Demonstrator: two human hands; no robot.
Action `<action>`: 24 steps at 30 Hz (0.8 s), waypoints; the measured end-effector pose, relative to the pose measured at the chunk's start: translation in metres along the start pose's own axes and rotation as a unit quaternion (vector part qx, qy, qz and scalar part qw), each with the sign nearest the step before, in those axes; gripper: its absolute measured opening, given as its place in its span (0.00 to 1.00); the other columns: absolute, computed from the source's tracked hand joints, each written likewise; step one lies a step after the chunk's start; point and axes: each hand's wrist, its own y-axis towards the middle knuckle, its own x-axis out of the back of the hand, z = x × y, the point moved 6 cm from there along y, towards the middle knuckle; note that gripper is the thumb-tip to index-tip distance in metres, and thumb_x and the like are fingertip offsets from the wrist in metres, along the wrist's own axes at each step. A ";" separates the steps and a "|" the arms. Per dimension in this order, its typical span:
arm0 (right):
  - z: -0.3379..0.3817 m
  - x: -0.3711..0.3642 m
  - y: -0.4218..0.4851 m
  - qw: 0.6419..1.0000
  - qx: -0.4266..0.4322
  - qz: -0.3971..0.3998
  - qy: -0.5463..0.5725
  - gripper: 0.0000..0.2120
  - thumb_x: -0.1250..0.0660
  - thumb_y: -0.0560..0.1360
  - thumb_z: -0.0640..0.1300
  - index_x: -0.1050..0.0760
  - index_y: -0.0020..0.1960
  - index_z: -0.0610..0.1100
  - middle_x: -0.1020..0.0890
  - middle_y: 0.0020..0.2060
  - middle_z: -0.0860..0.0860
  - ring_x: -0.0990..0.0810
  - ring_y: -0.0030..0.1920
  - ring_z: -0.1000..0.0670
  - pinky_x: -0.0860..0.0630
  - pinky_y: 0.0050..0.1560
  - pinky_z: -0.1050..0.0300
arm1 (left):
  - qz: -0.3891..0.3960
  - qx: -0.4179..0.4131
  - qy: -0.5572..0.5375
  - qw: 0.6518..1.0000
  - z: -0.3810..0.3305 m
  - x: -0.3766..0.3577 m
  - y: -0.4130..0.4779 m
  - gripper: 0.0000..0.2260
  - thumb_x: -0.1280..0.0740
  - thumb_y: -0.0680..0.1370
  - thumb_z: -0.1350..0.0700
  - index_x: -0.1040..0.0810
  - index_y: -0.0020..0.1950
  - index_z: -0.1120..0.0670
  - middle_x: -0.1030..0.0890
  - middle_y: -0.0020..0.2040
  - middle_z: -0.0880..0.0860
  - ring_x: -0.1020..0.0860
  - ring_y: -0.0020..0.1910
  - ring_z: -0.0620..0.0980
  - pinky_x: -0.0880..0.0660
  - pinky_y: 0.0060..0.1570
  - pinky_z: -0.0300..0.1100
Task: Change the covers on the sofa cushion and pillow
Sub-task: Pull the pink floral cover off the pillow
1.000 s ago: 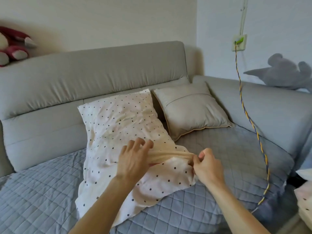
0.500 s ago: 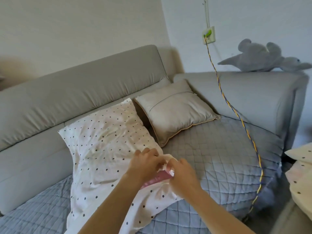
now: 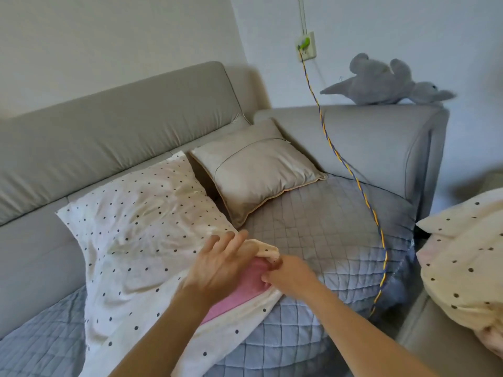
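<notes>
A white pillow cover with dark dots (image 3: 141, 227) lies on the pillow, which leans against the grey sofa back. At its lower right corner the cover is peeled open and the pink inner pillow (image 3: 245, 287) shows. My left hand (image 3: 220, 265) holds the folded-back edge of the cover above the pink patch. My right hand (image 3: 291, 273) pinches the cover's rolled edge right beside it. A beige square cushion (image 3: 258, 170) rests in the sofa corner behind.
A grey quilted throw (image 3: 340, 235) covers the sofa seat. A braided yellow-blue cable (image 3: 351, 172) hangs from a wall socket (image 3: 306, 47) down across the seat. A grey plush toy (image 3: 386, 80) lies on the armrest. Another dotted pillow (image 3: 468, 257) sits at the right edge.
My hands have come together at the cover's corner and pulled it back, so more of the pink inner pillow is bare. The view has swung to the right.
</notes>
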 end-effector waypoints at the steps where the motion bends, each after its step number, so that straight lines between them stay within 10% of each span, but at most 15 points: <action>1: 0.002 0.002 0.000 1.000 0.015 0.007 -0.011 0.08 0.31 0.70 0.51 0.29 0.36 0.52 0.24 0.32 0.55 0.25 0.35 0.54 0.32 0.33 0.60 | 0.006 -0.041 0.000 0.999 -0.012 0.002 -0.004 0.13 0.39 0.76 0.52 0.23 0.58 0.45 0.24 0.60 0.51 0.24 0.52 0.52 0.26 0.50 0.48; 6: 0.001 0.007 -0.004 0.998 0.051 0.023 0.022 0.12 0.29 0.71 0.45 0.22 0.54 0.47 0.18 0.48 0.52 0.20 0.50 0.49 0.25 0.50 0.55 | 0.104 -0.045 0.010 0.994 -0.034 -0.014 -0.015 0.10 0.34 0.73 0.43 0.22 0.50 0.46 0.21 0.53 0.48 0.23 0.53 0.53 0.30 0.53 0.52; 11: -0.002 0.006 -0.006 0.994 0.100 0.048 0.001 0.22 0.28 0.67 0.36 0.23 0.60 0.48 0.18 0.53 0.52 0.21 0.53 0.50 0.23 0.55 0.54 | 0.227 0.021 0.018 0.974 -0.021 -0.028 -0.012 0.28 0.48 0.73 0.30 0.28 0.64 0.45 0.25 0.64 0.50 0.29 0.64 0.56 0.37 0.65 0.57; 14: 0.010 0.008 -0.009 0.986 0.163 0.019 -0.032 0.17 0.29 0.69 0.39 0.22 0.56 0.51 0.17 0.45 0.54 0.20 0.45 0.52 0.21 0.48 0.51 | 0.186 0.052 -0.053 0.980 -0.011 -0.014 -0.003 0.30 0.58 0.72 0.38 0.28 0.66 0.40 0.22 0.63 0.44 0.24 0.62 0.51 0.33 0.62 0.53; 18: 0.012 0.019 -0.007 0.984 0.168 -0.054 -0.014 0.17 0.29 0.70 0.41 0.23 0.56 0.56 0.21 0.47 0.55 0.24 0.46 0.55 0.25 0.48 0.56 | 0.093 0.123 -0.199 0.968 0.020 0.033 -0.001 0.18 0.47 0.72 0.47 0.22 0.56 0.41 0.18 0.45 0.43 0.21 0.47 0.47 0.24 0.51 0.45; 24: 0.010 -0.004 0.005 0.982 0.075 0.103 0.136 0.12 0.23 0.69 0.44 0.15 0.50 0.57 0.15 0.46 0.60 0.19 0.50 0.61 0.24 0.57 0.62 | -0.005 0.241 -0.335 0.911 0.058 0.067 -0.068 0.14 0.27 0.73 0.53 0.22 0.55 0.39 0.23 0.47 0.29 0.29 0.53 0.28 0.34 0.51 0.24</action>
